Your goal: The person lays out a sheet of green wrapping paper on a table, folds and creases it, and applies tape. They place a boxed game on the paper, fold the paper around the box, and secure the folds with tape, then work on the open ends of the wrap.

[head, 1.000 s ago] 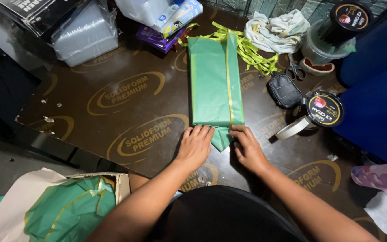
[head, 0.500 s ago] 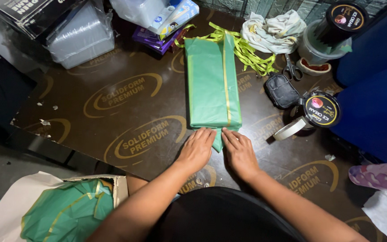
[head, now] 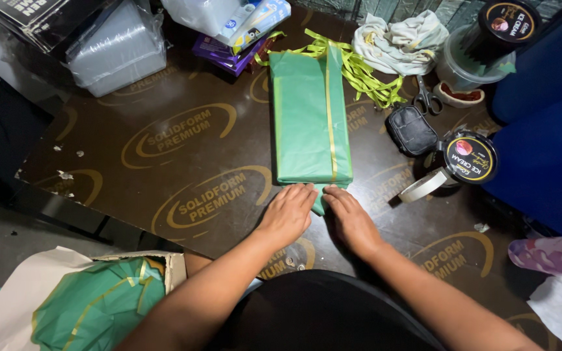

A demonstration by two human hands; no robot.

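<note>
I have both hands flat and close together at the near end of the green wrapped parcel [head: 308,120], which lies lengthwise on the dark counter [head: 183,149]: the left hand [head: 289,214] and the right hand [head: 351,218] press their spread fingers down on the pointed paper flap [head: 320,198], which I judge holds the fold in place against the parcel's end. To my right, near the scissors [head: 428,99] and a small black pouch [head: 412,130], a round tub has its black lid [head: 470,158] on, so its contents are hidden, while the open box [head: 175,273] by my left elbow holds more crumpled green paper [head: 99,305].
</note>
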